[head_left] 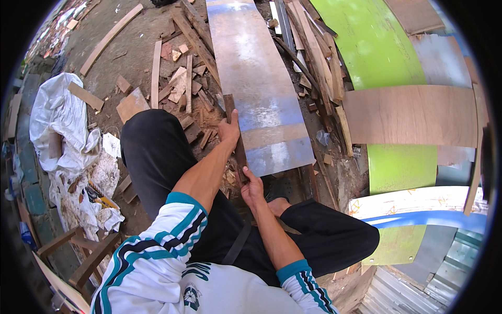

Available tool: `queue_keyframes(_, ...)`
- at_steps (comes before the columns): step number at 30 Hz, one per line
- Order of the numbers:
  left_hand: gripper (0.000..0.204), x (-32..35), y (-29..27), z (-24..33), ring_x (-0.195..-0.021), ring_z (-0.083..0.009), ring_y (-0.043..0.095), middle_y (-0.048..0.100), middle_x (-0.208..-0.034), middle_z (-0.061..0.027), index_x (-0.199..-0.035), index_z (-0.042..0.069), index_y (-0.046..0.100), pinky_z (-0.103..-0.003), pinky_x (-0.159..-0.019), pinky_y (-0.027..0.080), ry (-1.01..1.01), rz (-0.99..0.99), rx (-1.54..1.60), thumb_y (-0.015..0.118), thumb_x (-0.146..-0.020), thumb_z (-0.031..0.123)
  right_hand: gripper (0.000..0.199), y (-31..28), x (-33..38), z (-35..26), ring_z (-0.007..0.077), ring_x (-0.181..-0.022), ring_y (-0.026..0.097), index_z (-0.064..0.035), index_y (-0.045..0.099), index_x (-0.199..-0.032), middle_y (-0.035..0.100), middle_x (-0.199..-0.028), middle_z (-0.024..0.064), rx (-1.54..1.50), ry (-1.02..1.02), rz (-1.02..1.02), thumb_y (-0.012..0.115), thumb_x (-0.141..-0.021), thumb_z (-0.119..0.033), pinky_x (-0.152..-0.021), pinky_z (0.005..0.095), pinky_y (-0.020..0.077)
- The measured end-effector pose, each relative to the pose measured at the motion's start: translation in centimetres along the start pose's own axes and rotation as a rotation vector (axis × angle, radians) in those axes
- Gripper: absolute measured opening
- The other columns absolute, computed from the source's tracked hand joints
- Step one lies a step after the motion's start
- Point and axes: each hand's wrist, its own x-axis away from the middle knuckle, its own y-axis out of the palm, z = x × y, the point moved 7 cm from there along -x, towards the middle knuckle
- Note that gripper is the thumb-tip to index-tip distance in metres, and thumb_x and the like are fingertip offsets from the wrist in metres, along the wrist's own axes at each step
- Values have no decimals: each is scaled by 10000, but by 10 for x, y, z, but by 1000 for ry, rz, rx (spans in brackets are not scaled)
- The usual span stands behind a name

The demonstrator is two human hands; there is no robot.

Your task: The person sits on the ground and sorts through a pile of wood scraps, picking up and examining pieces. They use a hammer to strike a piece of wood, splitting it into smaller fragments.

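Observation:
A narrow dark wooden strip (238, 152) runs along the left edge of a long plywood panel (261, 68) with worn blue paint bands. My left hand (229, 131) is closed around the strip's far part, its thumb on the top side. Closer to my body, my right hand (252, 187) grips the strip's near end beside the panel's front corner. Whether the strip rests on the panel or only touches its side, I cannot tell. My fingers are partly hidden under the wood.
Scrap wood offcuts (183, 83) litter the ground left of the panel. Long wooden battens (319, 57) lie along its right side. Farther right are green sheets (371, 47) and a brown plywood board (413, 115). A white plastic sack (60, 120) lies at the left, near a wooden chair (94, 256).

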Motion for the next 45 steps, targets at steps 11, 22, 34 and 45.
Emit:
queue_keyframes(11,685,3,10,1,-1026,-381,646,684,-1069,-225,-1105,-19,647,-438,-911,478,117,-83,-120,714,-777,579,466,-21,-3,-17,255,-1225,529,-60,482,-1351,565,-1315,84,-52,137,-15,652,-961,-250,-1048,459,447)
queue_keyframes(22,539,5,21,-9,-1028,-335,656,689,-1063,-194,-1121,-19,618,-413,-892,487,167,-299,-129,719,-823,419,464,-44,-27,-135,290,-1306,476,-104,360,-1472,479,-1435,93,-169,-416,21,481,-1039,-222,-1081,474,419)
queue_keyframes(34,358,17,-19,-15,-633,-213,669,648,-894,-109,-1106,3,557,-366,-564,554,-61,-143,111,650,-946,310,508,22,57,-314,314,-1238,532,17,373,-1448,500,-1400,162,73,-968,61,497,-1031,-245,-1019,463,464)
queue_keyframes(45,415,17,-12,-22,-768,-282,691,687,-819,-128,-1068,56,631,-430,-772,520,-18,-173,-26,701,-855,406,645,29,132,-416,327,-1306,458,-84,303,-1516,394,-1490,149,24,-1272,232,595,-990,-316,-1033,501,451)
